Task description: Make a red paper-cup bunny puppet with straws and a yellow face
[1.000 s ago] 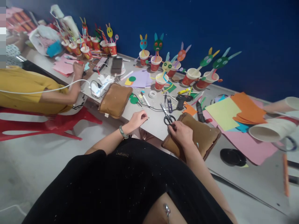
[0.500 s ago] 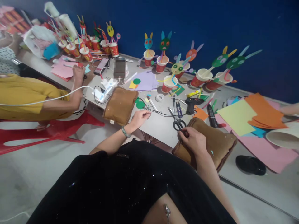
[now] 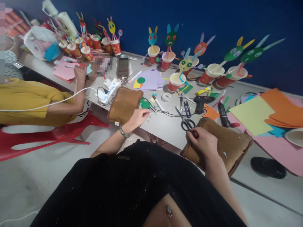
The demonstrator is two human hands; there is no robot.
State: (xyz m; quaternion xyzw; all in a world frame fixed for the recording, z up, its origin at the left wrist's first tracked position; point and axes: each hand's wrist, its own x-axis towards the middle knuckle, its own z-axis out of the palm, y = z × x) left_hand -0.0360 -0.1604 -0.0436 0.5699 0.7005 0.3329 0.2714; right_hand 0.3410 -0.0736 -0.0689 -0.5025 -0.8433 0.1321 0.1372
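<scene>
My left hand (image 3: pixel 139 118) is over the table edge beside a brown cushion (image 3: pixel 125 105). Its fingers are pinched together, and whatever may be in them is too small to make out. Small dark scraps (image 3: pixel 149 117) lie at its fingertips, close to green paper circles (image 3: pixel 145 104). My right hand (image 3: pixel 204 141) rests on a second brown cushion (image 3: pixel 227 142), fingers curled against the thumb; their contents are hidden. Just above its thumb, black-handled scissors (image 3: pixel 188 125) lie with their blades slightly apart. Purple thread snips (image 3: pixel 187 109) and a black glue gun (image 3: pixel 201 104) lie beyond.
Paper cups (image 3: pixel 177 82) with paper rabbit-like figures stand along the blue wall. A white power strip (image 3: pixel 110 91) and its cables lie at left. Coloured paper sheets (image 3: pixel 253 115) and a black oval object (image 3: pixel 268 167) are at right. A person in a yellow shirt (image 3: pixel 35 104) sits at left.
The view has shifted, so the table's things sit farther right. My left hand has drawn slightly left, and dark scraps show by its fingertips. My right hand stays beside the scissors.
</scene>
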